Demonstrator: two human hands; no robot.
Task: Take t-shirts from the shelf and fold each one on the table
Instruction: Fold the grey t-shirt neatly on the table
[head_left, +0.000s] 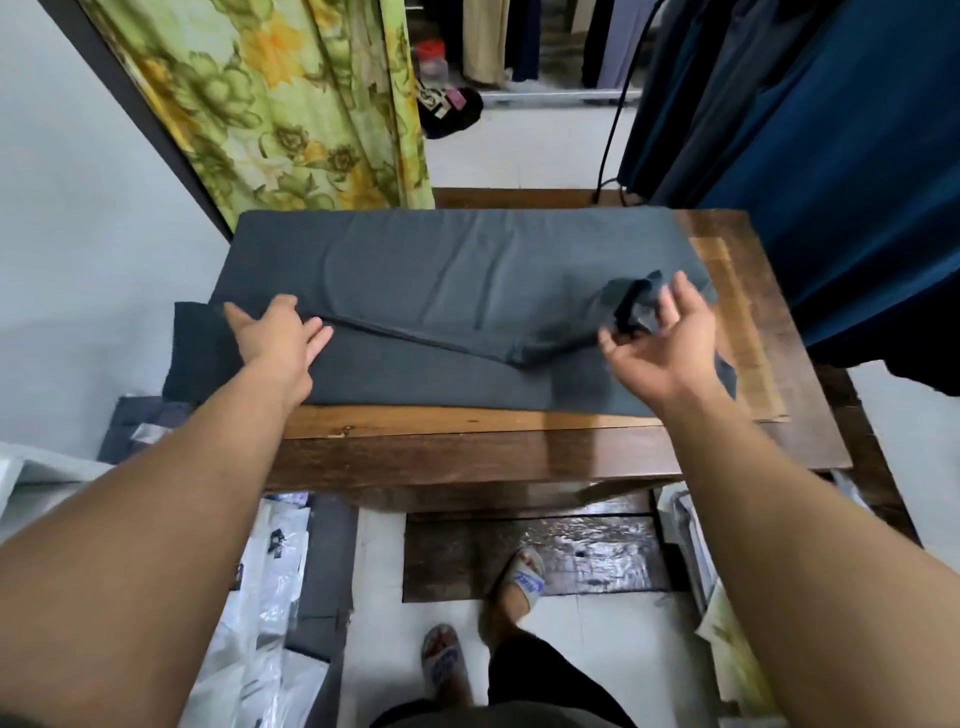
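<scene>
A dark grey t-shirt (441, 270) lies spread across the wooden table (467, 447), with one long side folded over toward the front. Its left end hangs past the table's left edge. My left hand (275, 332) rests flat on the shirt's left part, fingers spread, holding nothing. My right hand (660, 343) hovers palm up over the shirt's right end. A bunched bit of the fabric rises between its thumb and fingers, which are loosely curled and apart. Whether they pinch the cloth is unclear.
A green floral curtain (291, 104) hangs at the back left. Dark blue garments (831, 156) hang at the right, over the table's right edge. Plastic-wrapped packs (260, 623) lie on the floor at left. My sandalled feet (519, 577) stand beneath the table's front.
</scene>
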